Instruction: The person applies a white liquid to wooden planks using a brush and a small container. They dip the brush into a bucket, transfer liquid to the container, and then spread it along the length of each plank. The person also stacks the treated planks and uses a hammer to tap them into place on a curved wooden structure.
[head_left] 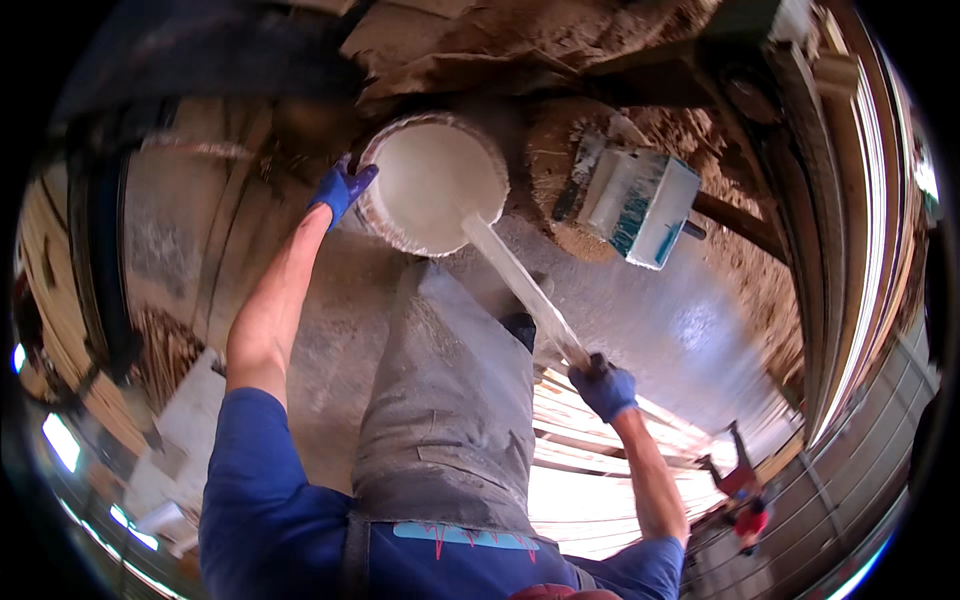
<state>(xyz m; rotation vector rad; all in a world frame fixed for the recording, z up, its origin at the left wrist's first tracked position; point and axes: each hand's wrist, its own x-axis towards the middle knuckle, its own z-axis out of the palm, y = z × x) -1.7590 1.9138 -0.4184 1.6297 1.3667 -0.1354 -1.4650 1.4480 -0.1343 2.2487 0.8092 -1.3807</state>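
Observation:
My left hand (343,190), in a blue glove, grips the left rim of a round bucket (372,205) crusted with white. Inside it is a smooth, creamy white liquid (435,175). In my right hand (604,388), also gloved in blue, is the upper end of a long wooden stick (525,285) coated in white. The stick slants from that hand up and left, and its far end dips into the liquid by the bucket's near right edge.
Right of the bucket, a white-smeared box-shaped container with teal sides (640,225) sits on a round, wood-coloured surface (555,165). Sawdust (775,335) lies farther right. Long boards (590,480) are stacked behind my right arm. A person in red (748,520) is at the lower right.

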